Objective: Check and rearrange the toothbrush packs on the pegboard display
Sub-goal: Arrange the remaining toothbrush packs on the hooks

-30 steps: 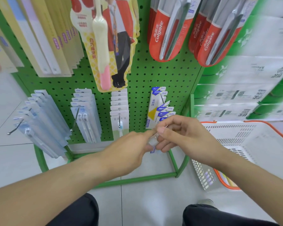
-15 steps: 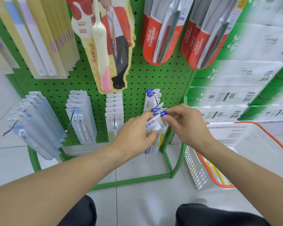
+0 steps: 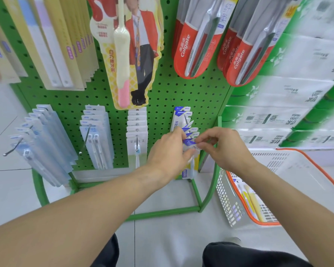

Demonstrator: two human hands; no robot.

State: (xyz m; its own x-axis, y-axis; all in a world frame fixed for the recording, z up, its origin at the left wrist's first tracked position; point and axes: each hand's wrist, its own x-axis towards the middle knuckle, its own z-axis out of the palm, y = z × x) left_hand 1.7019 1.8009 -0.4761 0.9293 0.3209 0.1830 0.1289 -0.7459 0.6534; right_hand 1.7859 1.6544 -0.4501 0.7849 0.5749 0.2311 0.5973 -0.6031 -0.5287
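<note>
Blue-topped toothbrush packs (image 3: 188,132), pegboard (image 3: 162,93): fanned unevenly, mid-straightening; left hand (image 3: 168,151) and right hand (image 3: 222,149) pinching front pack; other rows untouched.

A green pegboard (image 3: 168,93) on a green tube frame (image 3: 162,211) carried the packs on hooks: yellow packs (image 3: 66,45) at 10 o'clock, a red figure card (image 3: 131,54) at 12, and red Colgate packs (image 3: 197,45) at 1 and 2. Along its lower row hung pale blue packs (image 3: 44,143) at 9, white packs (image 3: 96,139) and (image 3: 137,135) nearer centre, and blue-topped packs (image 3: 181,116) at the right. The frame stood on a pale tiled floor (image 3: 8,189), with a white basket (image 3: 278,182) at 4 o'clock beside it.
</note>
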